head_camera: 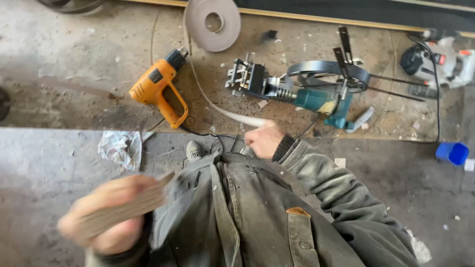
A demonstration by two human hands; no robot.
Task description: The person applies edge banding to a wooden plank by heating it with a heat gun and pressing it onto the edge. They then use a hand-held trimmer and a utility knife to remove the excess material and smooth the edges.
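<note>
A view from a head camera looks straight down past a worn grey-green jacket (257, 212) at a dusty workbench (74, 64) running across the top half of the frame. The person's right hand (265, 140), just above centre, is closed in a pinch around the free end of a pale tape strip (232, 115); the strip runs off toward 11 o'clock and curves up to a roll of tape (213, 23) standing at 12 o'clock on the bench. A long length is already unwound from the roll, yet it is not stuck to anything visible, so the work looks to be at an early stage, with the strip drawn out and nothing yet applied. The left hand (111, 217), at 8 o'clock and blurred by motion, is curled shut around a flat pale slat (126, 210), apparently wood, that points toward the frame's centre; its edges look bare of tape, as far as the blur allows. On the bench, an orange heat gun (158, 86) lies at 10 o'clock, and a teal power tool (302, 94) carrying a coil of dark banding sits at 1 o'clock. A second, grey-and-white power tool (440, 59) rests at 2 o'clock, a blue cup (452, 153) at 3 o'clock, and a crumpled rag (120, 147) at 9 o'clock on the floor.
</note>
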